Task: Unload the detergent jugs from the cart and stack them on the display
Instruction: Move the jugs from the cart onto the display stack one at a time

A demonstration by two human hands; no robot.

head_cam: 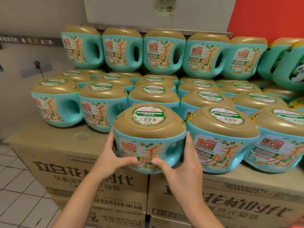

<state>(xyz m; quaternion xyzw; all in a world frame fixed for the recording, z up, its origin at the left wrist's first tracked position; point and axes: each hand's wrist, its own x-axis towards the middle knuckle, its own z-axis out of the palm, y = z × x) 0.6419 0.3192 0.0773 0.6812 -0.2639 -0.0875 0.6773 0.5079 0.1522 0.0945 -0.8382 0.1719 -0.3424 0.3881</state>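
A teal detergent jug (148,137) with a gold lid and a Liby label stands upright at the front edge of the display of cardboard cartons (79,162). My left hand (113,157) grips its left side, thumb across the label. My right hand (184,163) grips its right side by the handle hole, thumb on the label too. To its right a like jug (223,139) touches it, or nearly so. Several more jugs (102,106) fill the rows behind, and a top row (164,51) stands higher at the back. The cart is out of view.
A bare patch of carton top (62,137) lies left of the held jug. White floor tiles (21,186) run along the left below. A grey wall (24,17) and a red panel (266,15) stand behind the display.
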